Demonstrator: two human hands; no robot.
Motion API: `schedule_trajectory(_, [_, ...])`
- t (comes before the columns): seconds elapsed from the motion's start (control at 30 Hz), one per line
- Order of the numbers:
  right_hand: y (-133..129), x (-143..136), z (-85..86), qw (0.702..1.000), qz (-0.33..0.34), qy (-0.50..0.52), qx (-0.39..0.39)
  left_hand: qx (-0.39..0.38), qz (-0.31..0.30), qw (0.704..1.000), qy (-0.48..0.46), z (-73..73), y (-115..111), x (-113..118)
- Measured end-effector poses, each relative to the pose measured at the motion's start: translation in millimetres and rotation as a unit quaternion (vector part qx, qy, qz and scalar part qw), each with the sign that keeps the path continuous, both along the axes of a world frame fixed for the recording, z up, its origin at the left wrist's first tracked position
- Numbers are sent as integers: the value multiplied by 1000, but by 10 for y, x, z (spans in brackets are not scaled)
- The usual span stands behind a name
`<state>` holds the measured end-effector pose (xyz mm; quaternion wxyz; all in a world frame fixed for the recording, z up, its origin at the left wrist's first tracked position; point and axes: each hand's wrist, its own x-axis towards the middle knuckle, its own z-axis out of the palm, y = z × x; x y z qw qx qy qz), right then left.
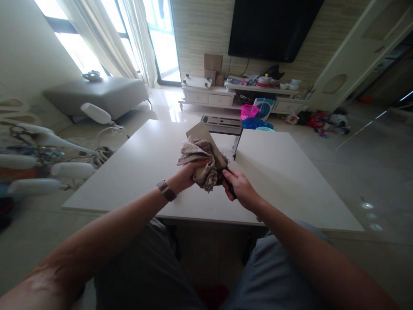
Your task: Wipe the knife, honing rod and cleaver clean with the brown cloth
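A cleaver (205, 138) with a broad blade and a black handle is tilted up to the left over the table. My right hand (239, 186) is closed round its handle. In my left hand (189, 175) is a bunched grey-brown cloth (204, 165), which lies against the blade and hides part of it. A watch is on my left wrist. Just beyond the blade, a knife rack (222, 123) with slots in its top stands on the white table (267, 176).
Behind the table are a pink basket (249, 112) and a low white cabinet (209, 98) with boxes and bowls on it. White chairs (72, 170) stand at the left, a grey bench (106, 95) by the window. Bags (322, 122) lie on the floor at the right.
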<state>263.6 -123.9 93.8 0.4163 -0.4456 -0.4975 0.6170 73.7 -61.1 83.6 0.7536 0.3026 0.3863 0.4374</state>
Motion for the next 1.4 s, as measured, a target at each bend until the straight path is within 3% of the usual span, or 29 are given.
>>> schedule_trajectory(0.6, [39, 203, 176, 994, 92, -57, -24, 65, 146, 987, 13, 115, 486, -574])
schedule_trajectory(0.87, [42, 336, 262, 993, 87, -70, -26, 98, 167, 981, -26, 69, 570, -651])
schedule_trajectory(0.97, [42, 354, 263, 993, 86, -71, -31, 94, 161, 982, -25, 51, 565, -678])
schedule_trajectory(1.17, [79, 450, 219, 983, 142, -107, -50, 29, 82, 992, 95, 32, 471, -746])
schedule_trajectory(1.27, [90, 462, 206, 981, 148, -114, -54, 24, 84, 987, 134, 47, 447, -730])
schedule_trajectory(1.4, [90, 422, 193, 984, 135, -110, -49, 44, 88, 988, 119, 83, 463, -698])
